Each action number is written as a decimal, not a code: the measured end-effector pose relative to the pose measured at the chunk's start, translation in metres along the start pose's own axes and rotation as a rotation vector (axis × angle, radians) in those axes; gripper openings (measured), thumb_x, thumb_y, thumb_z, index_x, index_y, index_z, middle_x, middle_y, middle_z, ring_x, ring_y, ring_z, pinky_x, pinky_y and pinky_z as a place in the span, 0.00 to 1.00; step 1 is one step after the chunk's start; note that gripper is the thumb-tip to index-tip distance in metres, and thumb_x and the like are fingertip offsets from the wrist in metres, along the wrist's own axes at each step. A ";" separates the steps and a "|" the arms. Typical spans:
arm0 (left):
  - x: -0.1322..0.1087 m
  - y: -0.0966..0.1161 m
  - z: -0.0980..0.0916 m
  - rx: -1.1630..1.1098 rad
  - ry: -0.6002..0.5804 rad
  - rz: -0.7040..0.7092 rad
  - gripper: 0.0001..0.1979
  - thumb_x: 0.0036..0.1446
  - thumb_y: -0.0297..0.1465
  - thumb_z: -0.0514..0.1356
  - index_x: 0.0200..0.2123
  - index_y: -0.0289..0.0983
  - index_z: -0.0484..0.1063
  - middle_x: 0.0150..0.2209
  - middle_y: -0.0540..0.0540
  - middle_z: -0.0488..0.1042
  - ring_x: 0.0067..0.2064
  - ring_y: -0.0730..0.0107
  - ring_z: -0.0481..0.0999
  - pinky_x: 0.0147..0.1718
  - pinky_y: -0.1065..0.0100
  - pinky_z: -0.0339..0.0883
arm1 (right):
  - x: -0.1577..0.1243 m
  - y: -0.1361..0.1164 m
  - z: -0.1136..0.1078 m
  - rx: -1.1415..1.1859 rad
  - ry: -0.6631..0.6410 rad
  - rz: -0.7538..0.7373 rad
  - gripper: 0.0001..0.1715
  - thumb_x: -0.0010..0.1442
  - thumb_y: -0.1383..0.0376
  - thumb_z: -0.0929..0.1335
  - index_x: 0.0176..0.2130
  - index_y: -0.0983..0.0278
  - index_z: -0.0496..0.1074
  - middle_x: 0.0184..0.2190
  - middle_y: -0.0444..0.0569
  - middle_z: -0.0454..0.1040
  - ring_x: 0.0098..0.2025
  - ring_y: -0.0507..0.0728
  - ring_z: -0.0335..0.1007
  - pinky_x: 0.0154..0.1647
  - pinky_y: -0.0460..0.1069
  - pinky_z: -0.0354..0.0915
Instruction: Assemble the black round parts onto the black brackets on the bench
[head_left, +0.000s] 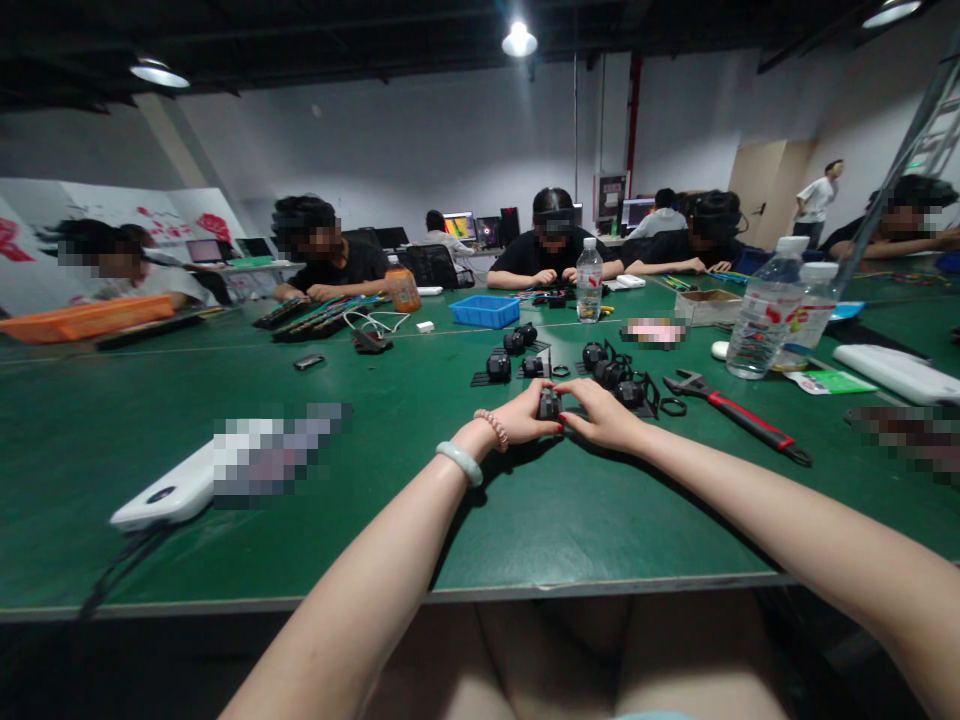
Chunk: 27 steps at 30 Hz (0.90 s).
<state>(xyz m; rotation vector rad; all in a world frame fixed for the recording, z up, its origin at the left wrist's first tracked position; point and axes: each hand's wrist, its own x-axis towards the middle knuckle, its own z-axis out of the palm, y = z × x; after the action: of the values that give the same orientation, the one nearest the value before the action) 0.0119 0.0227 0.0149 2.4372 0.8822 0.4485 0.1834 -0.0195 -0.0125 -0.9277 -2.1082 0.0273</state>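
Between my two hands is a small black cylindrical part [550,404], held just above or on the green table [570,530]; I cannot tell which. My left hand [520,415], with a jade bangle and a beaded bracelet at the wrist, closes on its left side. From the right, my right hand [600,413] grips the same part with thumb and fingers. Just beyond the hands lie several similar black parts on flat plates [498,368] and more to the right [611,372]. A loose black ring [673,406] rests near my right wrist.
An adjustable wrench [742,415] with red-black handle lies right of my right forearm. Water bottles [765,310] stand beyond it. A blue tray [485,312] sits farther back. At left lies a white power bank [176,485] with a cord. Several people work across the table.
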 end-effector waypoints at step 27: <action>0.001 -0.005 0.000 0.012 -0.028 0.011 0.31 0.41 0.36 0.58 0.48 0.35 0.49 0.36 0.47 0.62 0.35 0.69 0.65 0.35 0.66 0.61 | 0.001 0.004 0.002 -0.017 -0.023 0.074 0.14 0.54 0.65 0.60 0.42 0.66 0.62 0.39 0.51 0.68 0.42 0.55 0.60 0.43 0.51 0.57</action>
<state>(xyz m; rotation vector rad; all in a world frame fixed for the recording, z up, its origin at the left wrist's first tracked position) 0.0100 0.0263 0.0122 2.4538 0.8628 0.4139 0.1835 -0.0152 -0.0144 -1.0190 -2.0977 0.0584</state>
